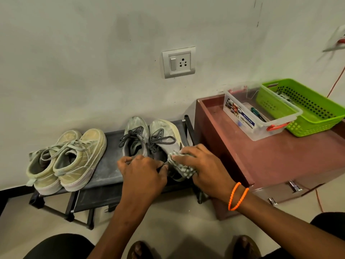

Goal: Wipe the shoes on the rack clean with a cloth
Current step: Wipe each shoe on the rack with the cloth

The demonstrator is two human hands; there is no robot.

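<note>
Both hands are working the grey shoe [164, 146] on the rack [110, 165]: left hand [143, 172] gripping its heel, right hand [203, 165] pressing cloth [180, 167] w/ curled fingers on the side nearest it, toe pointing to the wall.

Two pairs of shoes sit on the top shelf of a low rack [110, 165] set against the wall: one pair [69, 159] at the left end, the other pair [149, 141] at the right end. At the heels of the right-hand pair, a person's left hand [141, 171] rests beside the right hand [203, 165], which presses a cloth [181, 167] on the shoe. A cabinet [270, 157] stands just right of the rack, carrying a storage box [257, 116] with a basket [306, 109] to its right. A wall socket [178, 62] is mounted above the rack.
</note>
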